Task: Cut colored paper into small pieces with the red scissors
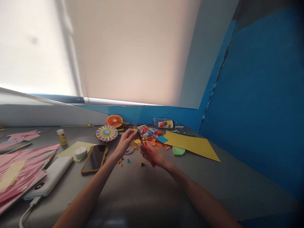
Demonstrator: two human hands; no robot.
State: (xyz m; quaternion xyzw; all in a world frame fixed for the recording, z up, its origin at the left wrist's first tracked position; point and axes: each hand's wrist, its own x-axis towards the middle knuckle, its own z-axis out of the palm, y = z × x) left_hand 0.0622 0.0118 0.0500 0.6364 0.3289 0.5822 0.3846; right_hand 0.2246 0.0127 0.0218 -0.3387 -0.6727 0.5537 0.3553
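Right fingers (149, 151) clamp red-handled scissors (147, 153); left fingers (130, 133) press together at their blades; a grey bench (213, 183) stretches right of them to a blue wall (251, 95).

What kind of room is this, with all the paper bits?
It looks like a craft corner: paper rosettes, coloured paper scraps and a yellow paper sheet lie on a grey table.

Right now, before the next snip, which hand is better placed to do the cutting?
Probably the right hand: its fingers are around the handles of the red-handled scissors. The left hand is pinching near the blades, though what it holds is too small to tell.
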